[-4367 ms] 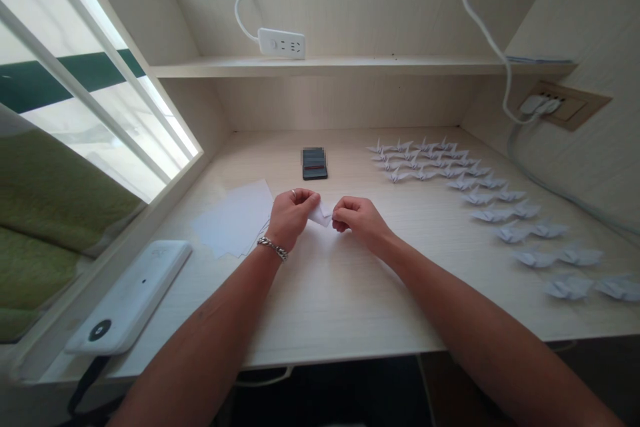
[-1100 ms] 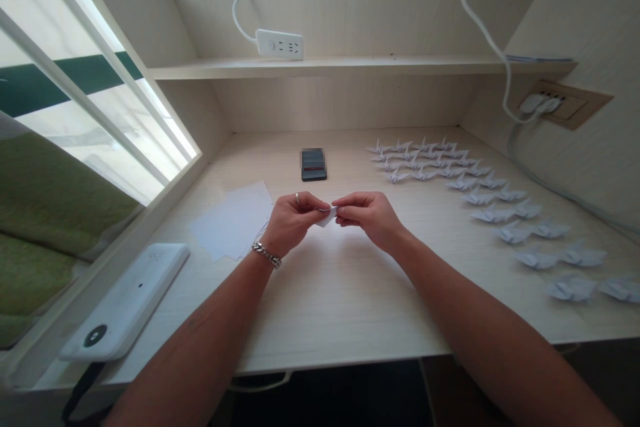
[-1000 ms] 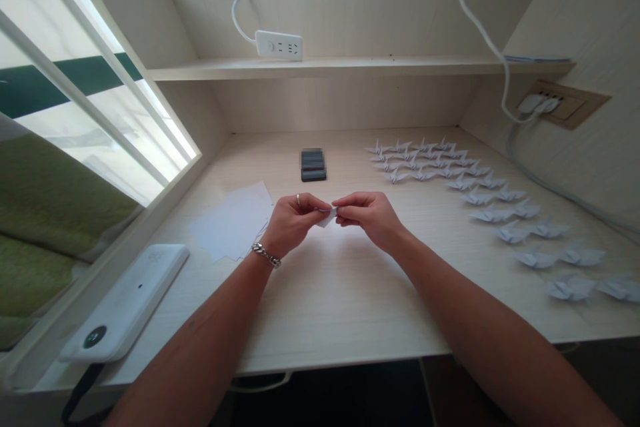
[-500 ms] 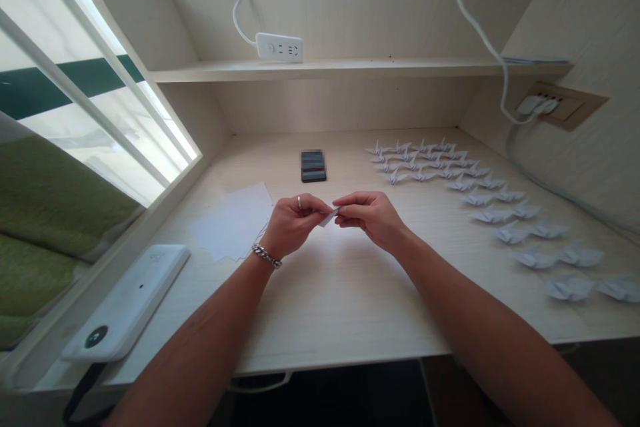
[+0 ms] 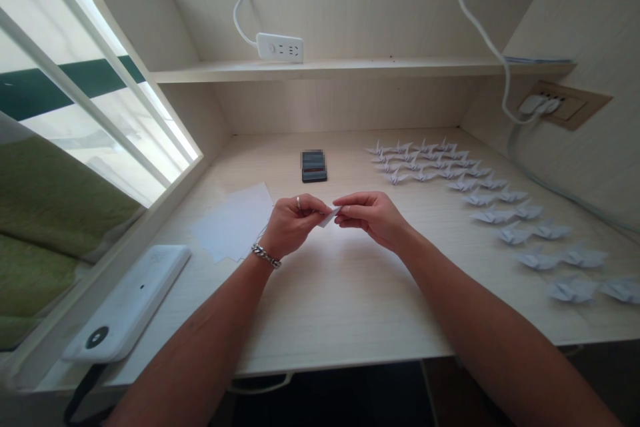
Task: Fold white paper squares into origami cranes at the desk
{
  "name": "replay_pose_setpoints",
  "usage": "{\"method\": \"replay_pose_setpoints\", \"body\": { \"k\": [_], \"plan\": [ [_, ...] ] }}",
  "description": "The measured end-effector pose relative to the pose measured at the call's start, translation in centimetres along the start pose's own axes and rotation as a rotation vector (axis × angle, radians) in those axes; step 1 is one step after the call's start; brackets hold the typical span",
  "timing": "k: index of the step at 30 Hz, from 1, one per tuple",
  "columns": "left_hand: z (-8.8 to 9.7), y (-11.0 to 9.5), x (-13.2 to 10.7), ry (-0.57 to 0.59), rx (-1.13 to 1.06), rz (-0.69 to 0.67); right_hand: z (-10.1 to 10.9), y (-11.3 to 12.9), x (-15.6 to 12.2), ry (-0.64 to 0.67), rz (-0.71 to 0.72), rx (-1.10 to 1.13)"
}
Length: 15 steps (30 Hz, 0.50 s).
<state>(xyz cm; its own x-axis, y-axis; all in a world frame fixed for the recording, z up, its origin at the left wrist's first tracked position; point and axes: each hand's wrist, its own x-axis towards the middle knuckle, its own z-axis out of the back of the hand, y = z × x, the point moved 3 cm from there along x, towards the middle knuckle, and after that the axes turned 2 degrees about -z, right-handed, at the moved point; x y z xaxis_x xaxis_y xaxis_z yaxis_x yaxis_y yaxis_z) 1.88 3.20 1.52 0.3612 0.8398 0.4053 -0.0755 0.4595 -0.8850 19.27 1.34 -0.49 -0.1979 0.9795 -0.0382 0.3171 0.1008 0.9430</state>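
A small folded piece of white paper (image 5: 329,217) is pinched between the fingertips of my left hand (image 5: 295,223) and my right hand (image 5: 371,217), held a little above the desk. Most of it is hidden by my fingers, so its exact shape cannot be made out. My left hand wears a ring and a chain bracelet. Just left of that hand, a loose pile of white paper sheets (image 5: 231,222) lies on the desk.
Rows of several white origami cranes (image 5: 430,161) fill the desk's right side. Behind my hands lies a phone (image 5: 314,167). A white power bank (image 5: 127,303) sits at the left edge. Above is a shelf (image 5: 320,69) holding a power strip (image 5: 279,48).
Compared with the earliest frame, my hands have come closer to level and pinch the paper at the fingertips, where it shows as a thinner sliver. Over the last second they have barely moved.
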Motion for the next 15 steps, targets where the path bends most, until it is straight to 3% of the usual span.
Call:
{"method": "replay_pose_setpoints", "body": {
  "k": [5, 15],
  "plan": [
    [-0.12, 0.04, -0.03, -0.001, -0.011, 0.007, 0.02, -0.03, 0.08, -0.025, 0.035, -0.035],
    [-0.07, -0.19, 0.04, 0.024, 0.007, -0.065, -0.29, 0.56, -0.26, 0.001, -0.038, 0.013]
  ]
}}
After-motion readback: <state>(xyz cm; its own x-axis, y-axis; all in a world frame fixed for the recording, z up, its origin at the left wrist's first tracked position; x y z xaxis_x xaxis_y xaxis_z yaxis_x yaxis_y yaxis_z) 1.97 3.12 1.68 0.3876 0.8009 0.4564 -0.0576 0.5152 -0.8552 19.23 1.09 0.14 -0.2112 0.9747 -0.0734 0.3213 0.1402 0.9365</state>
